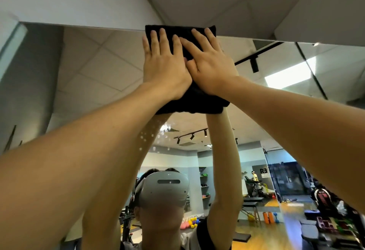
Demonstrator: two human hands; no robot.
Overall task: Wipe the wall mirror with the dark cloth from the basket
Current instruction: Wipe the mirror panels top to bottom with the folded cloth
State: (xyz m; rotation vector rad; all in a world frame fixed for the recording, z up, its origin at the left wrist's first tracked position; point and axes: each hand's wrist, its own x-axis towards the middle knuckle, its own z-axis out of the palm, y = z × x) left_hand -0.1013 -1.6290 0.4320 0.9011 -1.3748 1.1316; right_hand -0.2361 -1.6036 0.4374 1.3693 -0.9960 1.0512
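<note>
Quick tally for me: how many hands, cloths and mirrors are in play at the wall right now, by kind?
Hands: 2, the left hand and the right hand, both pressed flat on the cloth
Dark cloth: 1, held against the glass at its top edge
Wall mirror: 1
Total: 4

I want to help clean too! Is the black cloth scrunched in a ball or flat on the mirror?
Flat. The dark cloth lies spread against the wall mirror, with the left hand and right hand pressing open palms on it.
</note>
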